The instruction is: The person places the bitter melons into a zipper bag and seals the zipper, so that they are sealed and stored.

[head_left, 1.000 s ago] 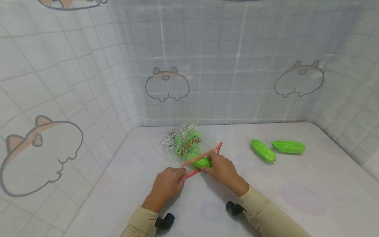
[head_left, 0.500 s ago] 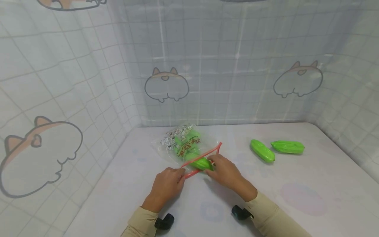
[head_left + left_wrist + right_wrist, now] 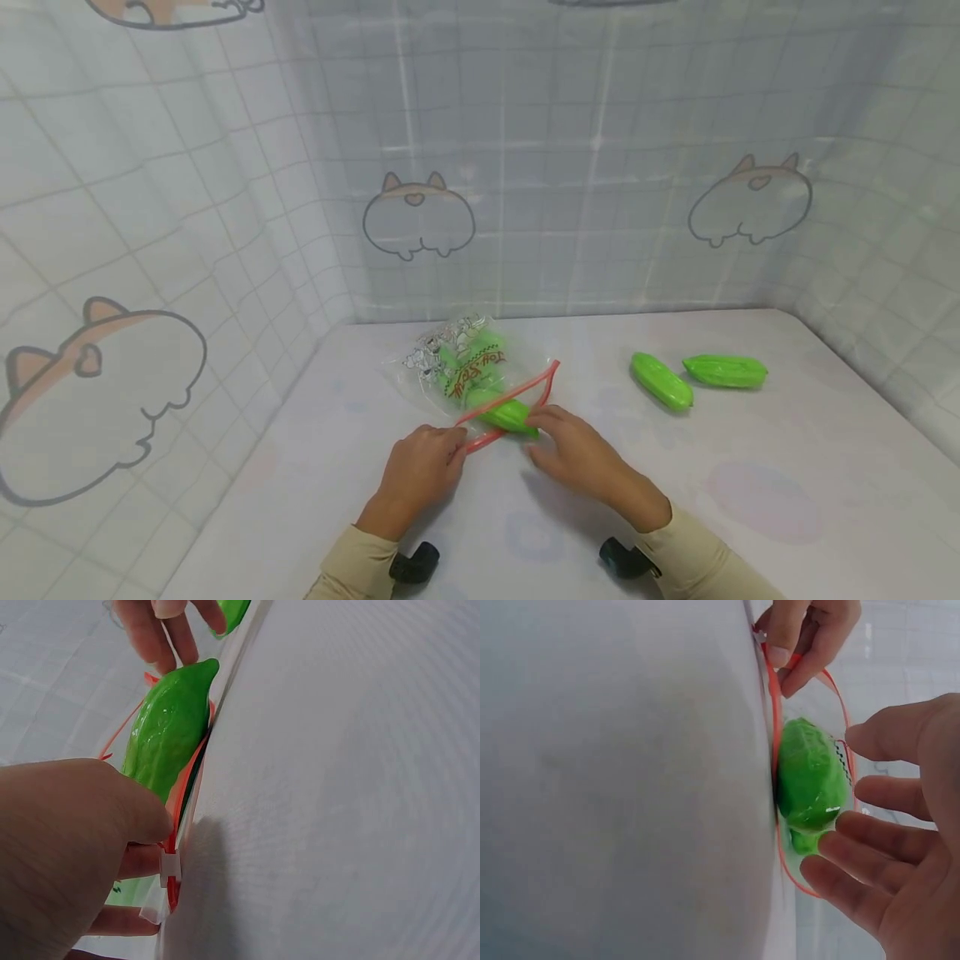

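Note:
A clear zip bag [image 3: 408,375] with red zip edges and printed lettering lies on the table, its mouth spread towards me. Several green shapes show through the plastic. In the mouth lies a ridged green toy cucumber [image 3: 512,414], its tip sticking out past the red edge [image 3: 174,801]. My left hand [image 3: 422,471] pinches the near left corner of the mouth, by a white zip slider [image 3: 170,868]. Just right of the tip is my right hand [image 3: 583,457], its fingers spread and holding nothing; the right wrist view shows the fingers [image 3: 885,832] parted beside the cucumber.
Two more green toy cucumbers, one slanted [image 3: 662,382] and one lying sideways [image 3: 725,372], rest on the table [image 3: 360,408] to the right. Curtains [image 3: 540,208] with a grid and animal prints hang at the back and both sides.
My right hand has let go of the cucumber in the bag's mouth and drawn back towards the lower right. The left hand keeps its hold on the bag's edge.

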Action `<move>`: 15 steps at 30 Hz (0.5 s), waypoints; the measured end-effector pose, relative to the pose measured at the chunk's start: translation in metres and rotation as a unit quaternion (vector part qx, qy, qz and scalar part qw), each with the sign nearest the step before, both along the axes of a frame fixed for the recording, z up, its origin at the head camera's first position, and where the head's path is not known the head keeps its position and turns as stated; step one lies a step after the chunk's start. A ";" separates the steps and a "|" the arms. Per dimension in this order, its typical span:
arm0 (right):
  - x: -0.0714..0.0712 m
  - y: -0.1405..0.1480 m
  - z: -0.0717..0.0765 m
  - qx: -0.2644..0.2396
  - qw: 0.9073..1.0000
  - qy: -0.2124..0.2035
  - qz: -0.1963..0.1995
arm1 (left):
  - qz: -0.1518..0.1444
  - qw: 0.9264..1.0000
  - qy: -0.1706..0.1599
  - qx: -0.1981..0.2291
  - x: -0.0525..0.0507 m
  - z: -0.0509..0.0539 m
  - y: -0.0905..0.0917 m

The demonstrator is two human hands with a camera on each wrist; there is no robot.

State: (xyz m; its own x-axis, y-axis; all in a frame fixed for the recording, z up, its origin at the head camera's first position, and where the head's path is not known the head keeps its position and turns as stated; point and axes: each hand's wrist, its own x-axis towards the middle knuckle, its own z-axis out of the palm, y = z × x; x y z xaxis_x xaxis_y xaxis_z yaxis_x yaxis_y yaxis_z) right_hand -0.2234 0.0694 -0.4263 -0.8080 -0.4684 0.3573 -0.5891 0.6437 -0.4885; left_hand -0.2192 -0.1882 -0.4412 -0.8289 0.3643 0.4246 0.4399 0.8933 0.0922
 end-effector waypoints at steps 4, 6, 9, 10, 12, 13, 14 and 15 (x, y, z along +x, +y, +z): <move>0.002 0.000 -0.002 -0.003 1.000 -0.009 0.011 | -0.001 1.000 0.005 0.001 0.000 0.000 0.000; 0.002 -0.001 -0.002 -0.004 1.000 -0.012 0.015 | -0.003 1.000 0.005 0.001 0.000 -0.001 0.000; 0.003 -0.001 -0.003 -0.008 0.999 -0.019 0.024 | -0.007 1.000 0.006 -0.001 -0.001 -0.002 -0.001; 0.003 -0.002 -0.003 -0.008 0.999 -0.022 0.027 | -0.008 1.000 0.008 0.000 -0.001 -0.002 -0.001; 0.004 -0.002 -0.002 -0.008 0.999 -0.028 0.034 | -0.011 1.000 0.012 0.001 -0.002 -0.003 -0.002; 0.004 -0.002 -0.002 -0.009 0.999 -0.032 0.038 | -0.014 1.000 0.016 0.003 -0.002 -0.003 -0.002; 0.004 -0.003 -0.002 -0.009 0.998 -0.037 0.042 | -0.015 1.000 0.018 0.006 -0.002 -0.003 -0.002; 0.004 -0.003 -0.001 -0.010 0.998 -0.043 0.048 | -0.017 1.000 0.021 0.007 -0.003 -0.003 -0.002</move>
State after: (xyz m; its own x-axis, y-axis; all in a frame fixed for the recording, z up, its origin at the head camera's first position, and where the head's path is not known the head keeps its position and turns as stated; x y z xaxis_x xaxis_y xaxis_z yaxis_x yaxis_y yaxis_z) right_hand -0.2192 0.0660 -0.4278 -0.7877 -0.5382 0.2997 -0.6033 0.5755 -0.5522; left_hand -0.2218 -0.1903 -0.4445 -0.7974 0.3852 0.4644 0.4735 0.8766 0.0859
